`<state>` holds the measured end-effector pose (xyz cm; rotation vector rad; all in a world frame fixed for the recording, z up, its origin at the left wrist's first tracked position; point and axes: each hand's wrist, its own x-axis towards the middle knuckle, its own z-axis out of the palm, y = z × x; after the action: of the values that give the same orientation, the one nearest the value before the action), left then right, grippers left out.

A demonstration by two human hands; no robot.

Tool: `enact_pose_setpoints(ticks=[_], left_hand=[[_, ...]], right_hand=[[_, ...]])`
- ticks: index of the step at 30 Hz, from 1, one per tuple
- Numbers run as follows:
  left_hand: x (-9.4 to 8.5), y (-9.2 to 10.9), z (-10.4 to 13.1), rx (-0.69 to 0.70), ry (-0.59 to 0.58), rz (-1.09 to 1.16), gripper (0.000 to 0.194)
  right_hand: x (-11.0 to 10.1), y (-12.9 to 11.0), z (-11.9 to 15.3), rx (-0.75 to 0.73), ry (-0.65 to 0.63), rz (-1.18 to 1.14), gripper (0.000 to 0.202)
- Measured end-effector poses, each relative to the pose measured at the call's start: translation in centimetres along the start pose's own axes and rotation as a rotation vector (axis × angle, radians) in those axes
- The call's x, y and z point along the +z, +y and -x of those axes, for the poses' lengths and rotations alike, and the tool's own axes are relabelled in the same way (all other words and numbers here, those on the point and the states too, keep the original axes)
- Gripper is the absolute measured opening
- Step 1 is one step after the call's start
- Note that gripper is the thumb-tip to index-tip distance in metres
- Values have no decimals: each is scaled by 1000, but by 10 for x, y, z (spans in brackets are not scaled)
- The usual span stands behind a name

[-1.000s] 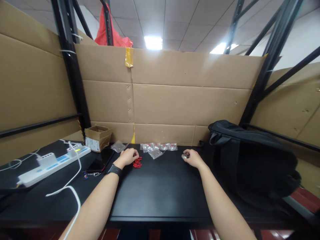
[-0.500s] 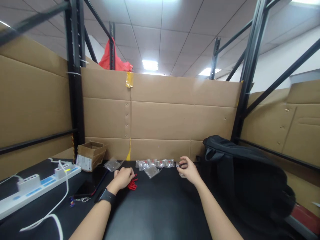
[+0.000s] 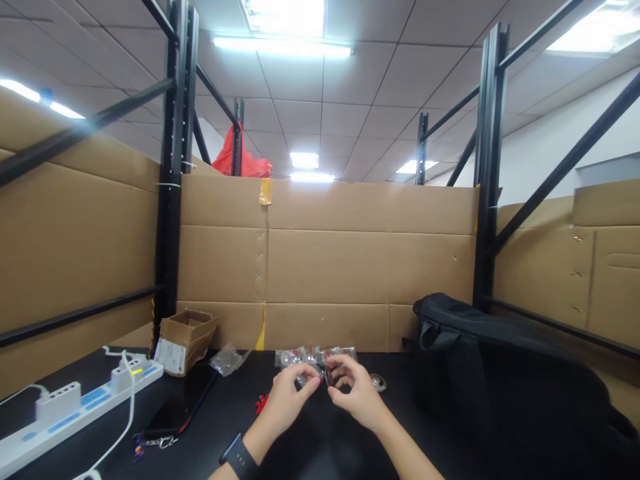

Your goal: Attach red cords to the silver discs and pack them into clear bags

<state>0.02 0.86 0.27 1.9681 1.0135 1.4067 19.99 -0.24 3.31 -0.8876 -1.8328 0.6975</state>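
My right hand (image 3: 356,392) is closed with thumb and fingers round a small round clear or metallic item, partly hidden. Close beside it, my left hand (image 3: 293,397), with a dark watch on the wrist, has thumb and fingertips brought together at the item's left side; what they pinch is too small to name. Behind both hands lies a row of small clear packets (image 3: 340,352) with red bits inside. A bundle of red cord (image 3: 261,403) shows beside my left hand. To the right of my right hand, a round shiny disc (image 3: 379,382) rests on the black table (image 3: 320,453).
At the left are a white power strip (image 3: 75,407) with cables, a phone (image 3: 183,400) with a keychain, an open cardboard box (image 3: 186,340) and a crumpled clear bag (image 3: 229,360). A large black bag (image 3: 510,380) fills the right. Cardboard panels (image 3: 325,267) stand behind.
My left hand has left the red cord and moved right. My right hand has moved left with the small item, so the hands now nearly meet. The view has tilted upward.
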Motion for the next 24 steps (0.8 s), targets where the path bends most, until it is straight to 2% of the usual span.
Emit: enact_pose_setpoints(ticks=[5, 10, 17, 24], left_hand=[[12, 12, 5, 21, 16, 107, 20], [12, 9, 2, -6, 12, 209, 13], [13, 4, 1, -87, -2, 277, 24], [13, -1, 1, -66, 35, 167, 22]], right_hand=[[6, 0, 1, 32, -18, -80, 41], [8, 2, 1, 53, -46, -201, 42], [9, 5, 2, 59, -43, -267, 42], [13, 4, 2, 55, -36, -278, 42]])
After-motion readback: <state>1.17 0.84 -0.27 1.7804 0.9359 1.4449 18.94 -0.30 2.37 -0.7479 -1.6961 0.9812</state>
